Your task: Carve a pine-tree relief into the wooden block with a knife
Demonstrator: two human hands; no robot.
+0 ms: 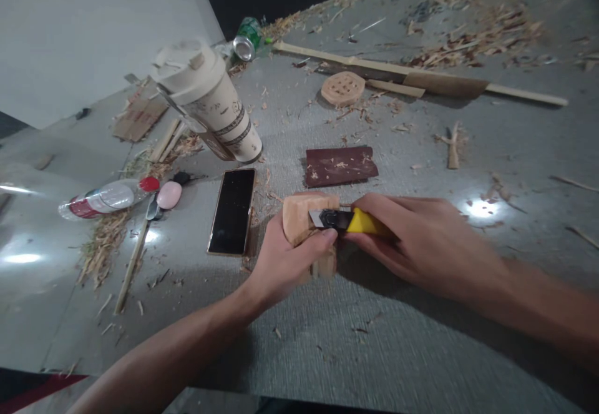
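Note:
A pale carved block of wood (299,212) is gripped by my left hand (283,255), with the thumb lying across its near side. My right hand (407,233) is wrapped round a yellow-handled utility knife (367,221). The knife's short blade points left and rests at the block's surface, close to my left thumb tip. Fingers and palm hide part of the block. Just beyond it lies a folded sheet of dark red sandpaper (340,165), dusted with shavings.
Left of my hands lies a phone (233,212), with a lidded paper cup (222,111) behind it. A plastic bottle (110,198) and a green can (246,39) are farther off. Beyond the sandpaper are a round latticed wooden piece (343,88) and a long wooden strip (346,59). Shavings litter the table.

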